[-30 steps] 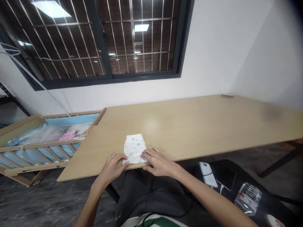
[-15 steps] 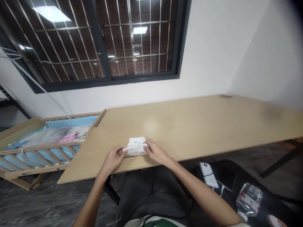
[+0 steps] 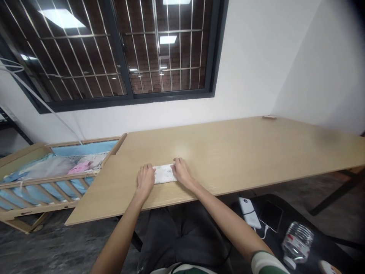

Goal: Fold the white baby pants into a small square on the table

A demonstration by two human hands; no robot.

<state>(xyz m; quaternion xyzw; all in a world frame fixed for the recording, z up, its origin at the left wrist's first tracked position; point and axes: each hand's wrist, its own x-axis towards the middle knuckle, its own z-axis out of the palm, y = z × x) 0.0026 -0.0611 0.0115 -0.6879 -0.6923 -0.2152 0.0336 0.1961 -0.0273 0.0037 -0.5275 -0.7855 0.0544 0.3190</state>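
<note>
A small folded white cloth with a faint print lies near the front edge of the wooden table. It forms a flat, narrow rectangle. My left hand is at its left end, with the fingers curled over and the thumb against the cloth. At the opposite end, my right hand pinches the right edge, its fingers bent. The fingertips partly cover both ends of the cloth.
Left of the table stands a wooden crib with blue lining and pink and white cloths. A black seat at lower right bears a white power bank, a dark phone and a plastic bottle. A barred window is ahead.
The cloth's far part has been folded toward me, making it a narrower strip. Both hands have moved slightly away from me and now hold its two ends from above.
</note>
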